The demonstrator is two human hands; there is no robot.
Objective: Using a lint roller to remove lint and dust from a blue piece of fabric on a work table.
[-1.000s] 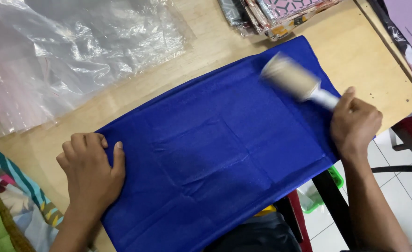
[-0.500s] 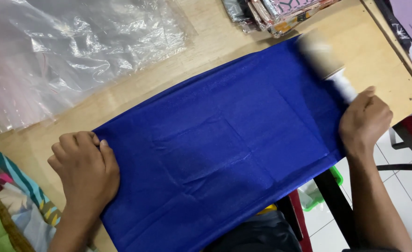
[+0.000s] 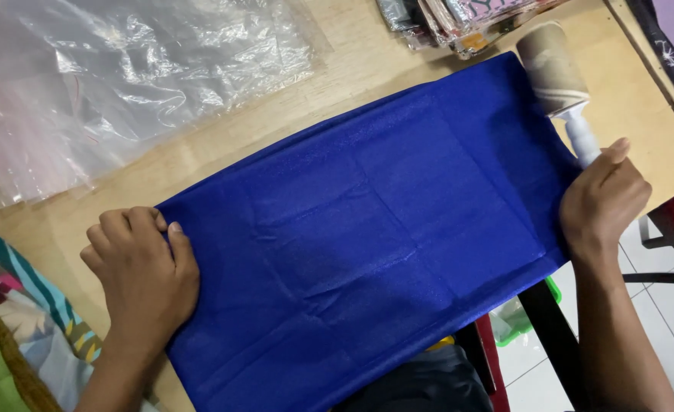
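Blue cloth (image 3: 375, 252) spread flat on a wooden table (image 3: 642, 114), one hand pinning it, the other gripping a lint roller (image 3: 556, 72).

The left hand (image 3: 142, 271) lies curled, knuckles up, on the cloth's left edge, pressing it to the table. The right hand (image 3: 604, 202) is closed around the roller's white handle at the cloth's right edge, the tan roll resting at the far right corner. The table is pale wood; crumpled clear plastic bags (image 3: 123, 76) cover its far left part, and a stack of packaged fabric (image 3: 459, 19) sits at the far edge. Striped cloth (image 3: 24, 305) lies at the left. White floor tiles (image 3: 657, 305) show beyond the table's right side.
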